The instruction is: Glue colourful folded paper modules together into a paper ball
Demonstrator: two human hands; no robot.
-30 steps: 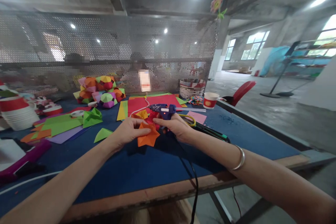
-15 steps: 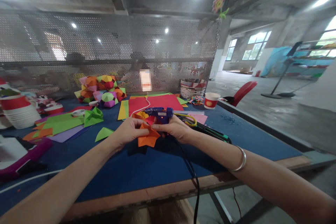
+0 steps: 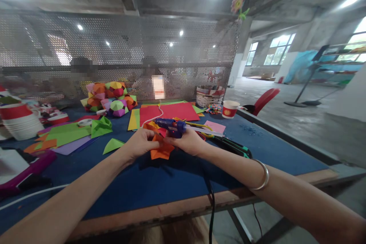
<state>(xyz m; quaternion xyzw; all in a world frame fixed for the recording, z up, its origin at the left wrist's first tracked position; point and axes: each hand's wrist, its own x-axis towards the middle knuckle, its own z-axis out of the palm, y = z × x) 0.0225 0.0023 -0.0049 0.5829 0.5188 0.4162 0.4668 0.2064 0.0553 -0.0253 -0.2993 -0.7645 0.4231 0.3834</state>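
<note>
Looks like matt ppr on orange piece (image 3: 160,154), smooth plast. on glue gun (image 3: 174,127), shiny metal on bangle (image 3: 265,175), rough wd on table edge (image 3: 154,212).

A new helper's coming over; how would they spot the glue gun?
Across the blue table, follow the bangled forearm to the right hand. It holds the glue gun near folded orange paper. Unlike that paper, it's a dark blue tool with a clear stick jutting behind.

Hidden and clipped parts; clock from view centre.
Orange folded paper (image 3: 160,154), 7 o'clock: partly covered by left hand (image 3: 142,141). Glue gun (image 3: 171,126): handle hidden in right hand (image 3: 189,142). Pale panel (image 3: 159,87), 10 o'clock: pixelated. Purple object (image 3: 37,163), between 8 and 9: cut off left. Coloured bits (image 3: 214,109), 3 o'clock: too small to count.
</note>
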